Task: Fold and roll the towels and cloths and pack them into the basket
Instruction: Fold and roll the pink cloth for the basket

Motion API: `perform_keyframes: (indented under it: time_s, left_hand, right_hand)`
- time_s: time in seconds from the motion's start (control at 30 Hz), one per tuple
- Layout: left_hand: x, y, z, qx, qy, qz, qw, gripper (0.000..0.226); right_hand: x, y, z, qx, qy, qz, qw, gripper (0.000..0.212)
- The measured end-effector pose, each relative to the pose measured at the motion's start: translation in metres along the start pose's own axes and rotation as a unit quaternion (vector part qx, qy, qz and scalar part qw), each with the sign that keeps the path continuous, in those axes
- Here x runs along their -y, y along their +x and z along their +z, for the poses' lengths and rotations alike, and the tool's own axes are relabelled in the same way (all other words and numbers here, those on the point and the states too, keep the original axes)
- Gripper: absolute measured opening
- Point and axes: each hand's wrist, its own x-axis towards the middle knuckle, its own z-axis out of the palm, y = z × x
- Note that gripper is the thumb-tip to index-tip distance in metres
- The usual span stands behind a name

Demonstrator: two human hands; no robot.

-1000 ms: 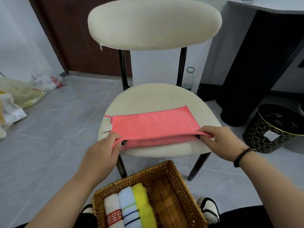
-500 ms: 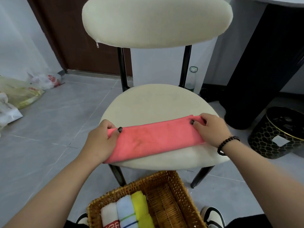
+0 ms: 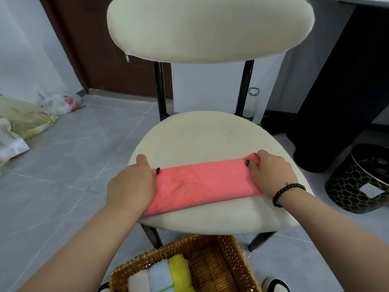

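Gripping pink cloth [image 3: 202, 184] ends: left hand [image 3: 132, 186], right hand [image 3: 271, 173]; long axis runs left-right, basket [image 3: 231, 256] below, nearer.

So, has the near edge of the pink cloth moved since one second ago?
Yes. The pink cloth was folded away from the person, toward the chair back; it is narrower.
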Motion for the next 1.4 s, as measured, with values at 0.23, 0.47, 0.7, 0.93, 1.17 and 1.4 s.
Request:
perform_keyframes:
  time_s: [0.23,0.47,0.7,0.93,1.17,1.4]
  left_hand:
    - [-0.012,-0.009,0.004,-0.133,0.057,0.164,0.976,0.021]
    - [-0.027,-0.03,0.03,0.006,0.061,0.235,0.97,0.062]
    - [-0.019,-0.036,0.032,0.053,0.039,0.168,0.984,0.085]
    - [-0.01,-0.036,0.026,0.089,0.035,0.121,0.988,0.085]
    - [0.001,-0.03,0.007,0.164,0.045,0.086,0.982,0.074]
    - [-0.005,-0.037,-0.009,0.076,0.081,0.076,0.991,0.057]
  right_hand:
    - [0.003,0.002,-0.006,0.015,-0.015,0.016,1.0,0.023]
    - [0.041,-0.028,0.014,-0.177,-0.034,-0.221,0.958,0.032]
    - [0.055,-0.066,0.037,0.064,-0.054,-0.285,0.955,0.077]
    - [0.035,-0.054,0.025,0.103,-0.097,-0.208,0.968,0.084]
    - [0.005,-0.038,0.013,0.106,-0.087,-0.126,0.983,0.083]
    - [0.028,-0.058,-0.009,0.02,-0.115,-0.1,0.988,0.064]
